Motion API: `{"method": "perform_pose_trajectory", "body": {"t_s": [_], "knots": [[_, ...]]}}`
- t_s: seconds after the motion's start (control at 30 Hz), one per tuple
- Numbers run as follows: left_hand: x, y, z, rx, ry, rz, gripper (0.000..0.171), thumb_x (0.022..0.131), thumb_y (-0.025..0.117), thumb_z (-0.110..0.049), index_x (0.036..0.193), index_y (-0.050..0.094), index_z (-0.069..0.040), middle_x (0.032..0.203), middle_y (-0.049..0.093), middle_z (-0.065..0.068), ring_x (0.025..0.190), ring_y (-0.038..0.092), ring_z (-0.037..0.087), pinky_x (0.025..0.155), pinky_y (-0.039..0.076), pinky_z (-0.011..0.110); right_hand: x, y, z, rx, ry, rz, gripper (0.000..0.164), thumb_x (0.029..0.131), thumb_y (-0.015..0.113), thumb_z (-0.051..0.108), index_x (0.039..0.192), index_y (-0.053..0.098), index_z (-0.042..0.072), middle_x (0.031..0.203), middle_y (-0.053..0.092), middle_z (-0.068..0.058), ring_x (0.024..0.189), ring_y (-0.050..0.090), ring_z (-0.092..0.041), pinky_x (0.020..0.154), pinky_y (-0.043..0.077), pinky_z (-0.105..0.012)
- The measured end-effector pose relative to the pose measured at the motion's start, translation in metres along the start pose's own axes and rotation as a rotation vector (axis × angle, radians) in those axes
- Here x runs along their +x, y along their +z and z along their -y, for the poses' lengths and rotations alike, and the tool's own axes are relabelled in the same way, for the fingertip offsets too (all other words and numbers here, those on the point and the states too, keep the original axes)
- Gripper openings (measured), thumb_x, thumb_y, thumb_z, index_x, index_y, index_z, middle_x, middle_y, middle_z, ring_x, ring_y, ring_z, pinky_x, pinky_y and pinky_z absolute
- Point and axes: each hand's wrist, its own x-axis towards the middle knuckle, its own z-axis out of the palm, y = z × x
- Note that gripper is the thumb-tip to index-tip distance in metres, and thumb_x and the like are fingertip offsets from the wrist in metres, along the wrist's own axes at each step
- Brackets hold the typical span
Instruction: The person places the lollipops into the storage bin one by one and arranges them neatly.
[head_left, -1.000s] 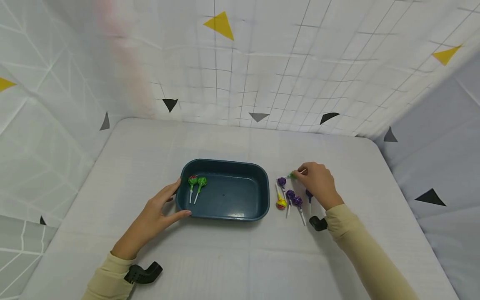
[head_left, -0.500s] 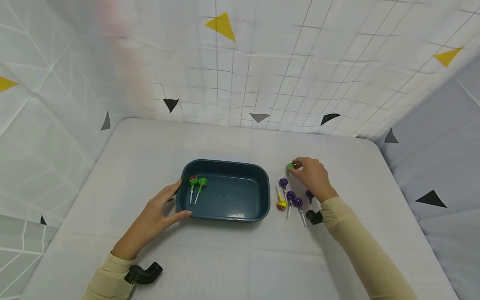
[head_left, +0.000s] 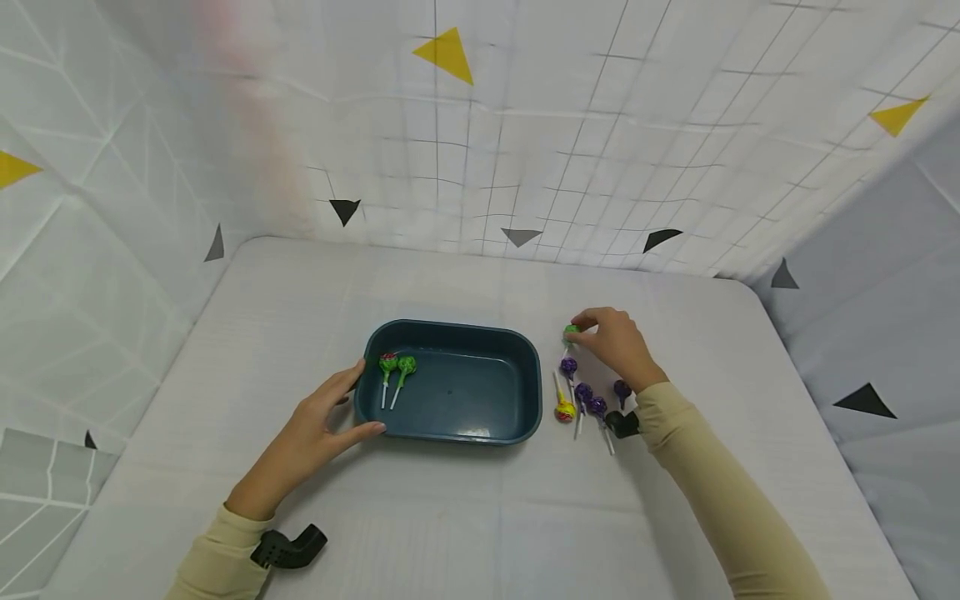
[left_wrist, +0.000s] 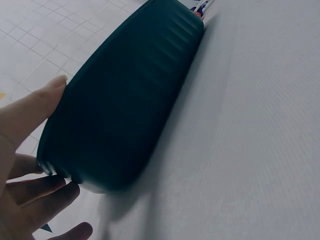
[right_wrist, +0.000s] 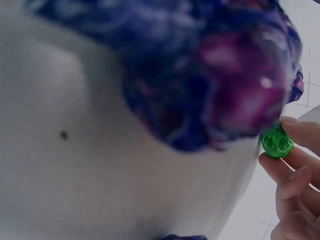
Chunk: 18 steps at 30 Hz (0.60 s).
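Observation:
A dark teal plastic tray [head_left: 517,433] sits on the white table, with two green-wrapped lollipops [head_left: 406,367] inside at its left end. My left hand [head_left: 307,437] holds that end, thumb on the near rim and fingers round the end wall, as the left wrist view shows. To the right of the tray, my right hand [head_left: 617,343] pinches the head of a green lollipop [right_wrist: 276,142] between thumb and fingers. Its white stick points down toward several purple lollipops [head_left: 583,393] lying close by. A yellow lollipop [head_left: 565,410] lies beside these, nearest the tray.
One purple lollipop [head_left: 622,392] lies apart under the right wrist. A black wrist camera [head_left: 621,423] overlaps the lollipop group in the head view. White patterned sheets [head_left: 450,167] stand round the table's back and sides.
My right hand has moved a little left and away from me with the green lollipop, uncovering more of the purple lollipop under the wrist. My left hand and the tray stay put.

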Motion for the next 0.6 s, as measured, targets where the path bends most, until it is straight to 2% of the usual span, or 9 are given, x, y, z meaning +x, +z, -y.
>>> {"method": "perform_pose_trajectory", "body": {"t_s": [0.2, 0.6], "knots": [[0.0, 0.0, 0.0, 0.001, 0.011, -0.004, 0.099, 0.087, 0.088, -0.027, 0.163, 0.03, -0.002, 0.161, 0.038, 0.018, 0.134, 0.052, 0.04, 0.102, 0.05, 0.055, 0.001, 0.0, -0.001, 0.033, -0.032, 0.005, 0.031, 0.095, 0.08, 0.022, 0.116, 0.076, 0.0, 0.112, 0.074, -0.019, 0.106, 0.063, -0.041, 0.09, 0.052, -0.058], [0.001, 0.001, 0.001, 0.018, 0.003, -0.009, 0.098, 0.088, 0.088, -0.026, 0.163, 0.031, -0.001, 0.159, 0.041, 0.019, 0.126, 0.058, 0.043, 0.1, 0.051, 0.057, 0.002, -0.011, 0.002, 0.084, -0.073, 0.008, 0.03, 0.097, 0.078, 0.02, 0.12, 0.076, 0.001, 0.115, 0.074, -0.018, 0.104, 0.063, -0.038, 0.089, 0.053, -0.054]]}}
